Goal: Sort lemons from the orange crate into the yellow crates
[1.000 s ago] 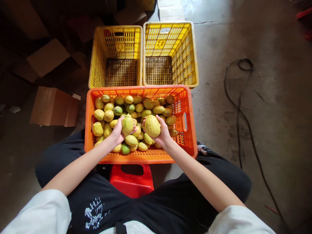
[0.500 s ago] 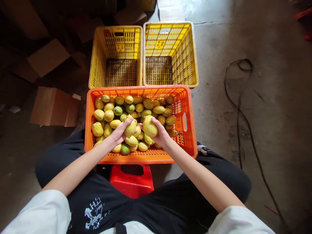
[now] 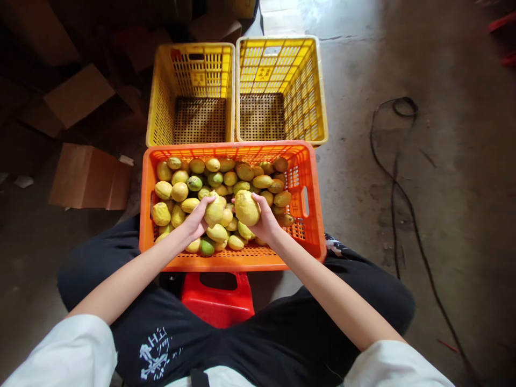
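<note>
In the head view, my left hand (image 3: pixel 198 219) is wrapped round a yellow-green lemon (image 3: pixel 214 210). My right hand (image 3: pixel 266 219) grips a larger, rounder yellow lemon (image 3: pixel 246 208), with the thumb on its upper side. The two fruits are side by side, a small gap between them, above an orange plastic crate (image 3: pixel 229 263). Many lemons fill much of this crate, mostly yellow, such as the wrinkled lemon (image 3: pixel 161 214) at the left. A few are green, like the lemon (image 3: pixel 207 246) near the front wall. My fingers under both held fruits are partly hidden.
Two yellow crates, a left one (image 3: pixel 160 97) and a right one (image 3: pixel 306 80), stand behind the orange crate. A red stool (image 3: pixel 217 306) is between my legs. Cardboard boxes (image 3: pixel 91 177) lie at the left. A black cable (image 3: pixel 407 199) runs along the floor at right.
Both lemons have turned slightly in my hands and stay at nearly the same place. The crates and the other lemons have not moved.
</note>
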`<state>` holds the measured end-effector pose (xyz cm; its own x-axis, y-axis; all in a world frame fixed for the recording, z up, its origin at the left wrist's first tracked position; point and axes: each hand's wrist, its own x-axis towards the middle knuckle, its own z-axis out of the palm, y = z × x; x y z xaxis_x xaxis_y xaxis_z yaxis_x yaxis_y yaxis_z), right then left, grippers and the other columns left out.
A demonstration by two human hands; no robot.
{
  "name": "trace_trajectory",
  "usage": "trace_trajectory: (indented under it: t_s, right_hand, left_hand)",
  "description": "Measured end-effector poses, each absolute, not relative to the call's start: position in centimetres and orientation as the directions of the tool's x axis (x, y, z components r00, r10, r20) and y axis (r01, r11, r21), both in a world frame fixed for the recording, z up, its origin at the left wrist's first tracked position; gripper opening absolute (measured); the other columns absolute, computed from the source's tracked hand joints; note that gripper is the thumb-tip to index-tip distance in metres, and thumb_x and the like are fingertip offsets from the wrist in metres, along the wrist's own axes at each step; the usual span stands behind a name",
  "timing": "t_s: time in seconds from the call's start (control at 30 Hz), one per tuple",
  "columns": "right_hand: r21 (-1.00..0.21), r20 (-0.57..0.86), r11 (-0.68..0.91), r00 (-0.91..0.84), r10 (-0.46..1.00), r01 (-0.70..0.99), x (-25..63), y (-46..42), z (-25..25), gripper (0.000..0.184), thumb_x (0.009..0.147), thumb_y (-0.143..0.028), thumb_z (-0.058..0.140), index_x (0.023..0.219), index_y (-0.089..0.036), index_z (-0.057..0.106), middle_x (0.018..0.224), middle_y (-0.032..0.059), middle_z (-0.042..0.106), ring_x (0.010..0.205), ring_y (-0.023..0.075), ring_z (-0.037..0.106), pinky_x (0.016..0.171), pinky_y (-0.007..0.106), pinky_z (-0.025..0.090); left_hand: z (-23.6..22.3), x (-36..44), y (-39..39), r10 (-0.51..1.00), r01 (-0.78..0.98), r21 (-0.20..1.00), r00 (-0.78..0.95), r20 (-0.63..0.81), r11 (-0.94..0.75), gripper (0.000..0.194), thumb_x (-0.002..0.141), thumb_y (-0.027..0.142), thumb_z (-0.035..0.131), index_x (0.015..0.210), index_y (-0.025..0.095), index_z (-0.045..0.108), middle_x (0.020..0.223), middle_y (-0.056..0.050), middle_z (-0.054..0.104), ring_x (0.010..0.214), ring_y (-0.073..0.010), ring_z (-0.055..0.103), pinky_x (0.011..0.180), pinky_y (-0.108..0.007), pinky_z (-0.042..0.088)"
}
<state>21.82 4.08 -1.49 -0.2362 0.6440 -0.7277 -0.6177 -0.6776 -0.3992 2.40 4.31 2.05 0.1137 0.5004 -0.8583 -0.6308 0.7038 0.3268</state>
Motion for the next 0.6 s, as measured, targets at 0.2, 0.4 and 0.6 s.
trace_trajectory:
  t_s: [0.2, 0.4, 0.6]
  right_hand:
    - [-0.417, -0.721, -0.683, -0.239, 0.65, -0.6, 21.5, 4.0, -1.3, 0.04, 0.079, -0.048, 0.098, 0.104, -0.031, 0.072, 0.101, 0.0026, 0.088, 0.114, 0.0337, 0.089, 0.091, 0.044, 0.077]
    - [-0.37, -0.737, -0.692, -0.258, 0.625, -0.62, 21.6, 3.9, -1.2, 0.043, 0.076, -0.044, 0.101, 0.103, -0.031, 0.07, 0.101, 0.0025, 0.088, 0.11, 0.0344, 0.089, 0.09, 0.048, 0.078]
    - [-0.343, -0.756, -0.675, -0.234, 0.611, -0.653, 21.6, 4.1, -1.2, 0.031, 0.083, -0.043, 0.089, 0.104, -0.029, 0.072, 0.096, 0.0043, 0.087, 0.117, 0.0339, 0.087, 0.094, 0.042, 0.076]
  left_hand:
    - [2.7, 2.9, 4.6, 0.449, -0.599, 0.326, 0.065, -0.891, 0.732, 0.02, 0.095, 0.031, 0.087, 0.105, 0.024, 0.071, 0.081, -0.006, 0.083, 0.1, -0.0336, 0.085, 0.088, -0.041, 0.075]
    - [3.3, 3.2, 4.8, 0.435, -0.593, 0.315, 0.066, -0.898, 0.741, 0.017, 0.104, 0.029, 0.075, 0.118, 0.019, 0.077, 0.084, -0.008, 0.083, 0.094, -0.0323, 0.086, 0.085, -0.041, 0.074]
    - [4.2, 3.5, 5.0, 0.384, -0.566, 0.294, 0.044, -0.922, 0.77, 0.036, 0.119, 0.03, 0.044, 0.125, 0.019, 0.078, 0.082, -0.009, 0.082, 0.084, -0.0293, 0.084, 0.08, -0.04, 0.073]
